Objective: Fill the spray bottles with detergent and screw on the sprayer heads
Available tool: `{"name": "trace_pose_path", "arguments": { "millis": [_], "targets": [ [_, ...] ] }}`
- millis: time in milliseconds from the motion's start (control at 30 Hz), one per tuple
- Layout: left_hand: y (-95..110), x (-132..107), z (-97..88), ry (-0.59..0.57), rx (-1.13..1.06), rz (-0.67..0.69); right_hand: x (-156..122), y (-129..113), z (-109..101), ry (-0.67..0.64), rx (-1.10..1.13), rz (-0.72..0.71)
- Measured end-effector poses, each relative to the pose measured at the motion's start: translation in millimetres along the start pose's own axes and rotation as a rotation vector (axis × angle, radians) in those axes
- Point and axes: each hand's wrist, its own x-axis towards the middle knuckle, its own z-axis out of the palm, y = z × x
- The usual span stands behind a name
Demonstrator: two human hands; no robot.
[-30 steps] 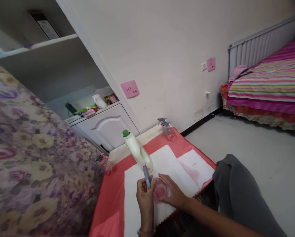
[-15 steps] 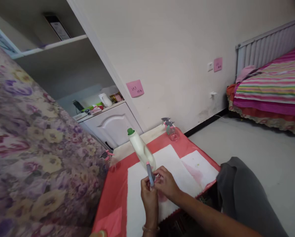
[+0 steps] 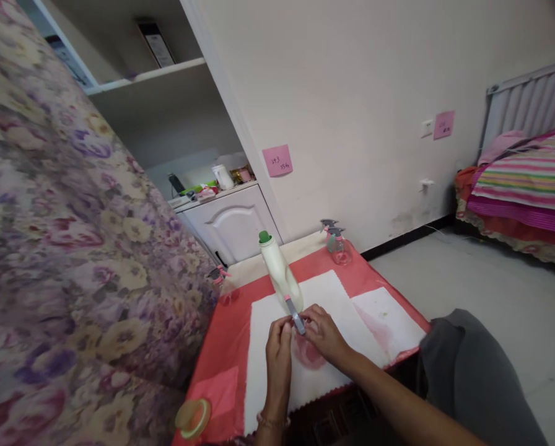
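Both my hands meet over a small clear pink spray bottle (image 3: 308,354) that rests on a white cloth (image 3: 268,371) on a red table (image 3: 226,316). My left hand (image 3: 278,337) is closed at the bottle's grey and pink spray head (image 3: 295,316). My right hand (image 3: 324,331) has its fingers pinched round the same head from the right. A white bottle with a green cap (image 3: 280,269) stands just behind my hands.
Two more spray bottles (image 3: 337,243) stand at the table's far right corner, another (image 3: 219,279) at its left edge. A round tan lid (image 3: 192,418) sits at the near left corner. A flowered fabric (image 3: 73,279) hangs at left. A white cabinet (image 3: 231,223) stands behind, a striped bed (image 3: 523,186) at right.
My right hand has moved from the bottle's body up to the spray head, joining my left hand. The view has swung left, bringing the tan lid into sight.
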Motion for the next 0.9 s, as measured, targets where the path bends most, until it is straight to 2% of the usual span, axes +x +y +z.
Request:
{"name": "trace_pose_path", "arguments": {
  "millis": [100,233,433,667,900],
  "targets": [
    [7.2,13.0,0.7,-0.004,0.009,-0.016,0.1,2.5,-0.6,-0.011,0.006,-0.006],
    [6.8,24.0,3.0,-0.029,-0.018,-0.051,1.4,6.7,-2.3,-0.032,0.025,-0.004],
    [9.8,20.2,8.6,-0.026,-0.089,-0.081,4.2,7.5,-9.1,-0.107,0.061,-0.002],
    [8.6,17.5,15.6,0.035,-0.115,-0.111,4.5,6.3,-12.1,-0.136,0.054,0.003],
    [8.8,20.7,16.2,0.016,-0.127,-0.124,7.9,7.7,-13.6,-0.167,0.01,0.0]
  ]
}}
